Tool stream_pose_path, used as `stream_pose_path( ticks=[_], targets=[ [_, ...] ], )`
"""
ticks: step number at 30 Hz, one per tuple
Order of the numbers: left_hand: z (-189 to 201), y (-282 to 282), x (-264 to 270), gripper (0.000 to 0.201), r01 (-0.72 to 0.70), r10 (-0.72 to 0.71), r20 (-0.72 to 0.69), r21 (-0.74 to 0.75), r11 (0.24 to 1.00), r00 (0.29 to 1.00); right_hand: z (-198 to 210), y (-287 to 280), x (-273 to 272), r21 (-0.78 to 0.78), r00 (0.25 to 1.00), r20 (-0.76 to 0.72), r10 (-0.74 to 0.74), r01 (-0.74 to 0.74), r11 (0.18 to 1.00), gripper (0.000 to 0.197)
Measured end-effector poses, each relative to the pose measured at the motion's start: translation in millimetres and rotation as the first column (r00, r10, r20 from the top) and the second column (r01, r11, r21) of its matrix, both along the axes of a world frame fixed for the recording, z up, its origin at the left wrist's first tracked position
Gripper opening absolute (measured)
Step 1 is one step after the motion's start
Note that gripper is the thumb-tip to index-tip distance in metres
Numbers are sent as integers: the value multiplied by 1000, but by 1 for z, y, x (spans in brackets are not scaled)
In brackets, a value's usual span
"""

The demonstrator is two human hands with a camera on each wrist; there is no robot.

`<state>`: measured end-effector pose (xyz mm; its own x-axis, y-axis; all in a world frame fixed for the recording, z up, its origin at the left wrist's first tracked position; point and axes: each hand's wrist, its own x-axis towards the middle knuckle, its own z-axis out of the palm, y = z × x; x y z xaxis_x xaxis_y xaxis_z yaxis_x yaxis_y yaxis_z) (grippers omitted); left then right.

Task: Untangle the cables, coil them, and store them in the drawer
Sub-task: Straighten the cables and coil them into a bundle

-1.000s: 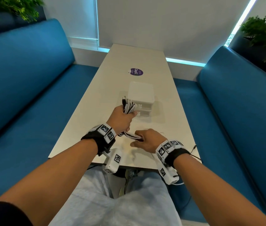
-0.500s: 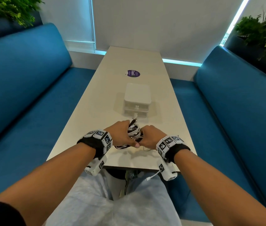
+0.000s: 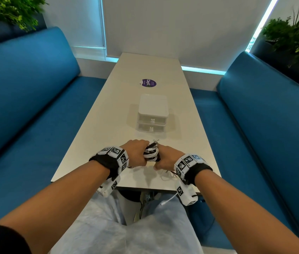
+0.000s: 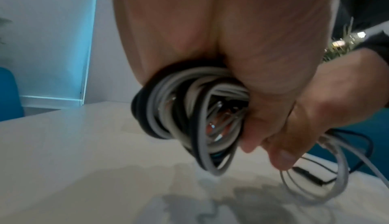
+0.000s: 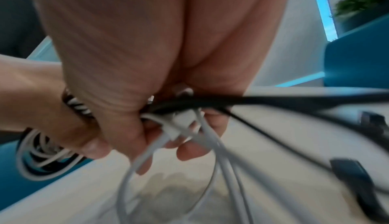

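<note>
A bundle of white and black cables (image 3: 151, 153) sits between my two hands near the table's front edge. My left hand (image 3: 137, 153) grips the coiled loops (image 4: 189, 119), which hang below its curled fingers. My right hand (image 3: 167, 158) grips the other side, holding loose white and black strands (image 5: 189, 119) that trail down onto the table. Connector ends stick out above the bundle. The small white two-drawer box (image 3: 153, 114) stands in the middle of the table, beyond the hands, both drawers shut.
The long white table (image 3: 108, 116) runs away from me between two blue benches (image 3: 25, 107). A purple round sticker (image 3: 149, 83) lies past the drawer box. Loose cable ends (image 3: 167, 175) lie by my right wrist, and one white cable hangs off the front edge.
My left hand has come back from the drawer box toward me with the coil. Both hands have closed together round the bundle near the front edge.
</note>
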<state>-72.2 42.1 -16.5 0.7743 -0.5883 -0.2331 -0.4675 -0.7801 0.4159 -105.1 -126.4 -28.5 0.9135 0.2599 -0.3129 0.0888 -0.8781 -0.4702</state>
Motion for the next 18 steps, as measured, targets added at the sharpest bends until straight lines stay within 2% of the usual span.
stream_pose_path(
  ticks=[3, 8, 12, 15, 18],
  targets=[
    [5, -4, 0, 23, -11, 9, 59, 25, 1000, 998, 0, 0, 0, 39, 997, 26, -70, 69, 997, 56],
    [4, -5, 0, 23, -23, 7, 178, 85, 996, 984, -3, -5, 1, 121, 990, 54, -128, 121, 985, 43],
    [9, -3, 3, 18, -55, 30, 220, 108, 993, 975, -6, -9, 1, 173, 976, -18, -217, 216, 961, 55],
    [6, 4, 6, 16, -83, 74, 177, 45, 996, 981, -4, -17, -1, 99, 964, -81, -253, 260, 960, 52],
    [3, 8, 7, 10, -95, 97, 53, -37, 995, 994, 2, -20, -5, 22, 980, -59, -188, 190, 982, 27]
  ],
)
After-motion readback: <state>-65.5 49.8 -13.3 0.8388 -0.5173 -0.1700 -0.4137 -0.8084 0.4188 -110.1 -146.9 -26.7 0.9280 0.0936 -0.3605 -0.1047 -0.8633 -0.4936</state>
